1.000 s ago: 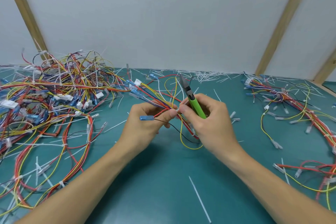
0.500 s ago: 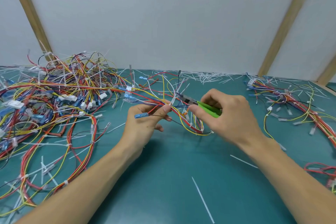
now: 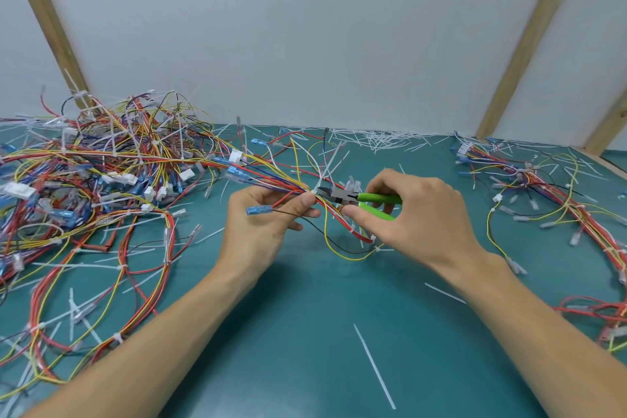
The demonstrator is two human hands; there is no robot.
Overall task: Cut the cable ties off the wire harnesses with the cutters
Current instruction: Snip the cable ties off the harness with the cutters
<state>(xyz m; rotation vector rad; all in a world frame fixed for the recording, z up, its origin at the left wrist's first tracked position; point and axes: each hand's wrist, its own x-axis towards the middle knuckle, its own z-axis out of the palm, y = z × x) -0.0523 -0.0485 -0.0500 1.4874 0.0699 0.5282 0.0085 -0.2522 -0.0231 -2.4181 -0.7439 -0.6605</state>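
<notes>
Left hand (image 3: 263,224) pinches harness (image 3: 288,187); right hand (image 3: 420,214) grips cutters (image 3: 353,198) (bare mat (image 3: 322,332) nearside).

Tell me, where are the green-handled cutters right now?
In the head view, just right of centre: the right hand grips the cutters, tips at the wire harness beside the left hand.

We see cutters (image 3: 342,197) with dull grey metal jaws and glossy green plastic handles, plastic-sheathed wires (image 3: 101,173) at nine o'clock, on a matt teal tabletop (image 3: 305,332).
</notes>
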